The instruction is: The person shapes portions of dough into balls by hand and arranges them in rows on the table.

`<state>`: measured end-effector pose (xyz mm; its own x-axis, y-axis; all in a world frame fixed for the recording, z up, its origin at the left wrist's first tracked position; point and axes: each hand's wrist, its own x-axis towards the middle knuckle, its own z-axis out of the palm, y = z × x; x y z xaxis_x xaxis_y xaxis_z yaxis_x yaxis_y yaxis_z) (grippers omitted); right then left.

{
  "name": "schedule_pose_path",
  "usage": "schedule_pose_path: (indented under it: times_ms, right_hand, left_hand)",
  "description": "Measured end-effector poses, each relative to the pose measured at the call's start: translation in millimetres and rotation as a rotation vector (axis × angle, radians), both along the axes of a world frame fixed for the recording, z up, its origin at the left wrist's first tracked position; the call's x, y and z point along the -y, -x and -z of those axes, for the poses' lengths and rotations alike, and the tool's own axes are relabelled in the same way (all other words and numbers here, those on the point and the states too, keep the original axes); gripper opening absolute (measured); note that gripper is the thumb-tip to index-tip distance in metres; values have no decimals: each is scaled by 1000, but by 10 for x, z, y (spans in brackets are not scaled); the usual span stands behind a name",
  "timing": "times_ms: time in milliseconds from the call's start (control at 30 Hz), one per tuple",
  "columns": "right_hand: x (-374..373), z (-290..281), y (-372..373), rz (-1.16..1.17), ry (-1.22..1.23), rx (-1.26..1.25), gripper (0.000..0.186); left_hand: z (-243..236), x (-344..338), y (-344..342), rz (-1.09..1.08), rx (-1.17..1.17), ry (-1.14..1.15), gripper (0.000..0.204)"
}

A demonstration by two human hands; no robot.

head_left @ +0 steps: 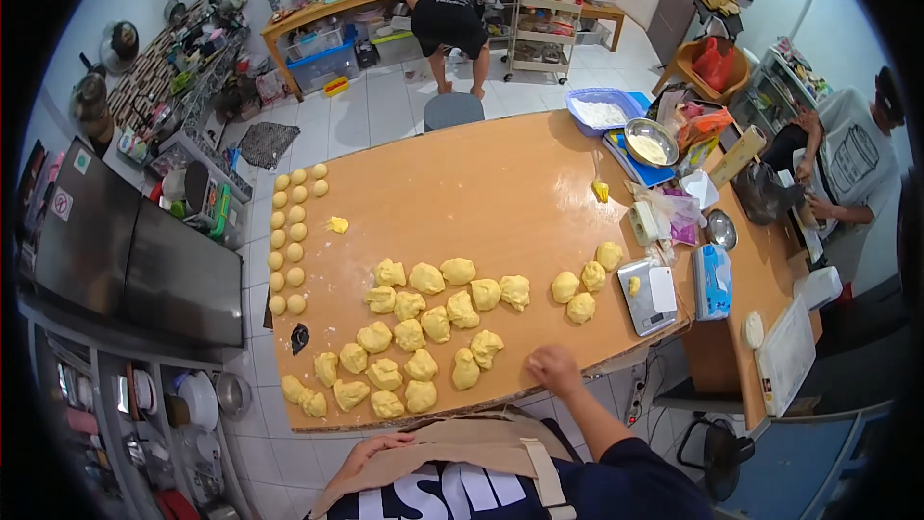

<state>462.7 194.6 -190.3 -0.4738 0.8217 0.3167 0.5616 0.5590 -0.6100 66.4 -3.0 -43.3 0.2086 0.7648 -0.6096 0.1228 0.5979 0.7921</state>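
Note:
My right hand (pixel 551 369) is closed at the table's front edge, knuckles up; what is inside it, if anything, is hidden. To its left lie several rough lumps of yellow dough (pixel 436 325); the closest is a lump (pixel 466 369) in the front row. My left hand (pixel 373 449) is low by my body, its visible fingers stretched along my tan apron (pixel 462 445), which partly hides it. Beyond my right hand, a few dough lumps (pixel 580 307) sit beside a kitchen scale (pixel 647 300) with a small dough piece on it. Smooth dough balls (pixel 297 231) stand in rows along the left edge.
A flour basket (pixel 599 112), a metal bowl (pixel 651 142) and a tissue pack (pixel 713 283) crowd the table's right end. A dough scraper (pixel 601 191) lies nearby. One person (pixel 449 19) bends over at the back; another person (pixel 847 154) sits at right. A stool (pixel 453 112) stands behind the table.

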Motion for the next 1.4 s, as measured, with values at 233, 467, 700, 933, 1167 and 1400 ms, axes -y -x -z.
schedule_pose_path:
  times_ms: [233,467,700,933,1167,1400]
  right_hand:
    - [-449,-81,574,264,0,43,28]
    - [-551,-190,73,-16,32,130,20]
    - [-234,106,198,-255,-10,-28,21]
    - [-720,-273,244,-84,9,159,24]
    - [-382,100,-152,-383,73,173,31]
    - [-533,-48,281,-196,70,56,37]
  left_hand:
    - [-161,-86,-563,-43,-22,-143,27]
    - [-89,86,-865,-163,167,-255,22]
    - [-211,-38,-1019,-145,196,-270,25]
    - [-247,-26,-1174,-137,168,-279,28]
    - [-276,-59,-1149,-150,173,-292,27]
    - [-425,-165,-1246,-1,52,-437,30]
